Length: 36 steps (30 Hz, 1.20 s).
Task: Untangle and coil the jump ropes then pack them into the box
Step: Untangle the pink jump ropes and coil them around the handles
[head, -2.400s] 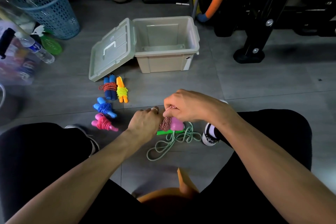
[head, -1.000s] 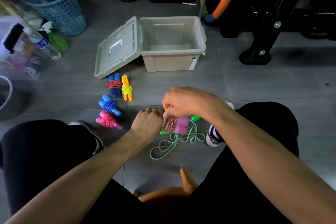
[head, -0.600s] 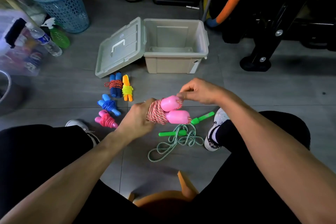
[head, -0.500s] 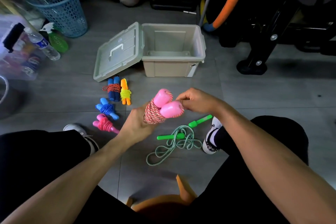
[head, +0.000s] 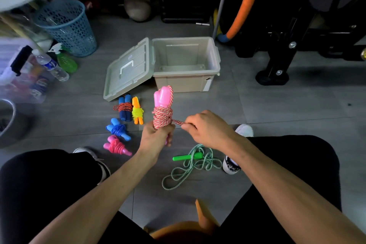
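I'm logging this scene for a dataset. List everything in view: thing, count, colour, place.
Open plastic storage box: 1, beige, floor centre, nothing seen inside.
Hinged box lid: 1, beige, lying open left of the box.
Coiled jump ropes on the floor: 4; blue-handled with red cord, orange-handled with yellow cord, all blue, all pink; below the lid.
Pink-handled red-and-white jump rope: 1, held upright, cord wound around the handles.
Loose green jump rope: 1, tangled on the floor by a shoe.
Perforated waste basket: 1, light blue, upper left.
Plastic water bottle: 1, clear, left.
Spray bottle: 1, green, beside the basket.
Left hand: grips the bundle's lower end.
Right hand: pinches the cord's free end.
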{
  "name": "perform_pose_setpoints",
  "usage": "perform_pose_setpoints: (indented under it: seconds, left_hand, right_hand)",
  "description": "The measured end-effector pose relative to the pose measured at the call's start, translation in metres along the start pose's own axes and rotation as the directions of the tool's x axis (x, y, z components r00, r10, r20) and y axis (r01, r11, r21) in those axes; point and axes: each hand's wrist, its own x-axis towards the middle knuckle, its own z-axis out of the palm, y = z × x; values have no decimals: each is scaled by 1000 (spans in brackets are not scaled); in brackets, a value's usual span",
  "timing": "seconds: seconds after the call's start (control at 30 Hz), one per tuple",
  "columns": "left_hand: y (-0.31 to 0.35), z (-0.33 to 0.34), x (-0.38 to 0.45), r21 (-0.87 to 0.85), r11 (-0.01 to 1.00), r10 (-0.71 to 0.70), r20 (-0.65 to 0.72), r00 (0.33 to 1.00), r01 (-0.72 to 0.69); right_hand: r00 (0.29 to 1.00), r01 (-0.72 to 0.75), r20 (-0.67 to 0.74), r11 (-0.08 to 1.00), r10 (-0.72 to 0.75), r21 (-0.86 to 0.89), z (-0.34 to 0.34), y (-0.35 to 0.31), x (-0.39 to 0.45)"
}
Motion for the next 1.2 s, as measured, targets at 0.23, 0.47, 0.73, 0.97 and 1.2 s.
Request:
perform_pose_setpoints:
  seconds: [0.23, 0.47, 0.73, 0.97, 1.2]
  left_hand:
    - [-4, -3, 6, 189, 981, -24, -71, 997, 37]
    - [3, -9, 14, 424, 904, 77, -17, 997, -62]
    - [15, 4, -2, 536, 795, 357, -37, 933, -283]
    - [18, 0, -16, 514, 759, 471, -9, 882, -400]
    - [16, 0, -23, 521, 734, 508, 4, 862, -435]
  right_hand:
    - [998, 46, 45, 984, -39, -169, 1, -21, -6]
    - [983, -15, -180, 998, 25, 57, 2, -15, -4]
    - [814, 39, -554, 936, 173, 349, 7, -28, 12]
    - [797, 132, -542, 799, 266, 586, 12, -33, 17]
    - [801, 136, -582, 904, 141, 405, 17, -33, 20]
